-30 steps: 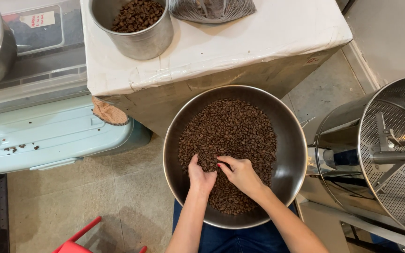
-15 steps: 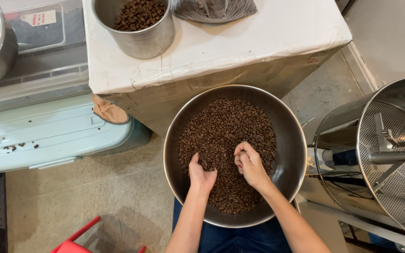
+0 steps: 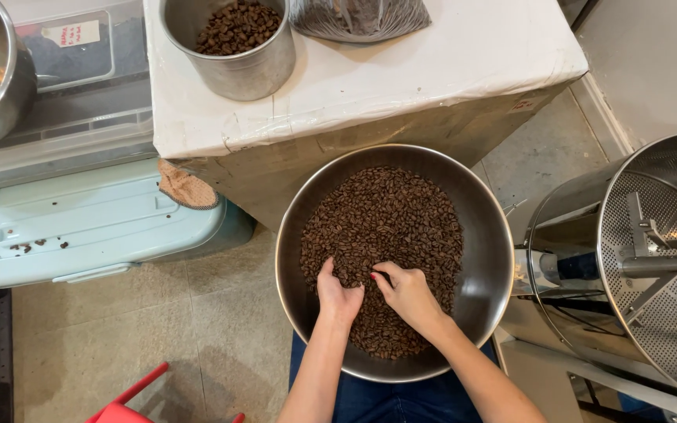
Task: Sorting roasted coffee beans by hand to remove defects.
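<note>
Head cam looking down: one big steel bowl [image 3: 489, 258] on my lap, full of roasted coffee beans [image 3: 385, 227]. Both hands are in the near side of the pile, touching: left hand [image 3: 337, 294] cupped loosely, right hand [image 3: 407, 291] curled with fingertips pinching beans. Beyond the bowl, one white-topped box [image 3: 401, 70] carries one steel pot [image 3: 233, 47] of beans and one bag [image 3: 358, 16].

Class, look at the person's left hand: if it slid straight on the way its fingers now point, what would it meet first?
The left hand points up-picture across the coffee beans. It would likely plough through more beans first, then the far wall of the steel bowl, though depth is unclear.
</note>
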